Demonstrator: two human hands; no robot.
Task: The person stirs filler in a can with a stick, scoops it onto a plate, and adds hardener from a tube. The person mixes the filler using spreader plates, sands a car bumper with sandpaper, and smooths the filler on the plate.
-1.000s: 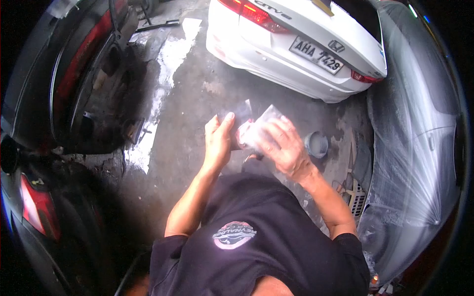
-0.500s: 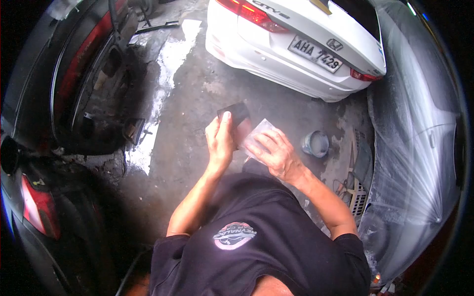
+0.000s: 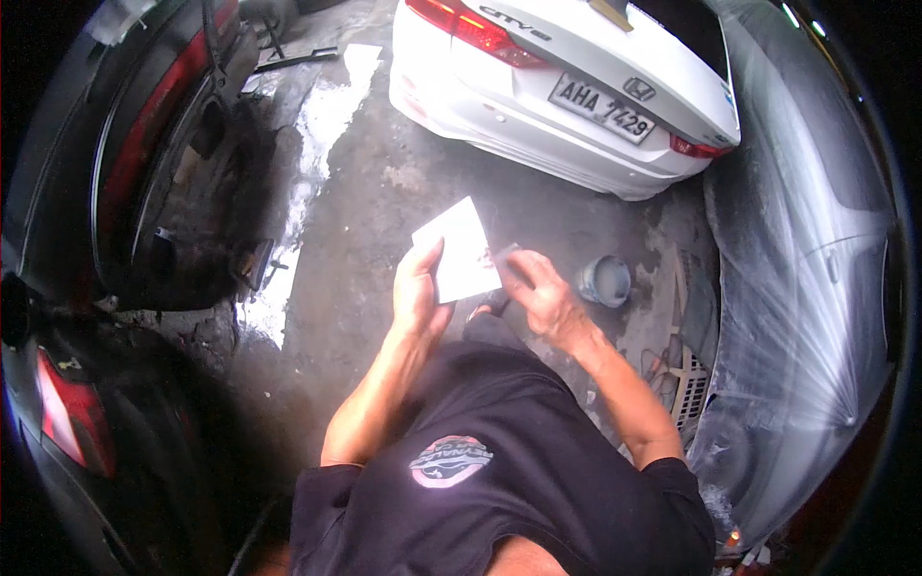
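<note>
My left hand [image 3: 420, 286] grips a flat rectangular plate [image 3: 457, 252] by its left edge, thumb on top. The plate looks bright white, with a small reddish smear near its right side. Just right of it, my right hand [image 3: 541, 293] has its fingers closed on a thin, pale, partly see-through sheet [image 3: 506, 257] that meets the plate's right edge. Most of that sheet is hidden by the fingers.
A white car [image 3: 576, 96] stands ahead. A round bucket [image 3: 604, 280] sits on the floor to the right, near a plastic-covered car [image 3: 797, 250]. Dark car parts [image 3: 154, 144] fill the left side, with a red tail light [image 3: 72, 413] below.
The plate in my left hand has tilted from dark to bright white. My right hand has turned, and the pale sheet in it now shows only narrowly at the plate's right edge.
</note>
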